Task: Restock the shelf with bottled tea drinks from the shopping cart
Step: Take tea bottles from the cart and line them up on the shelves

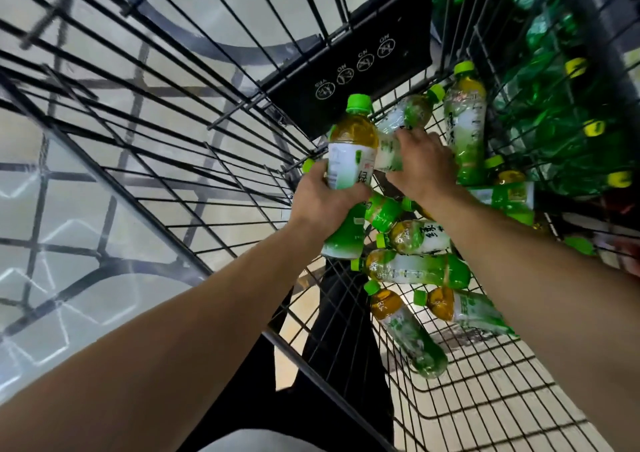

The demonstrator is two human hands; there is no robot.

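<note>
Head view looked straight down into the black wire shopping cart (485,399), and both hands were in among the stock. Left hand (325,202) was clenched round an upright clear plastic tea bottle with a green cap and white-and-green label (351,146), held above the cart's floor, near the black warning placard (349,67) on the cart's end. Right hand (420,167) was curled over a second, tilted tea bottle (401,129) just beside the first, its grip closing on the body. More green-capped bottles (412,268) lay loose on the cart's mesh, nearer the person than both hands. Done well, to my eye, this pick wanted each bottle taken round the labelled middle, lifted clear of the wire sides, and carried cap-up. Slick labels could slip, so a firm hold mattered.
</note>
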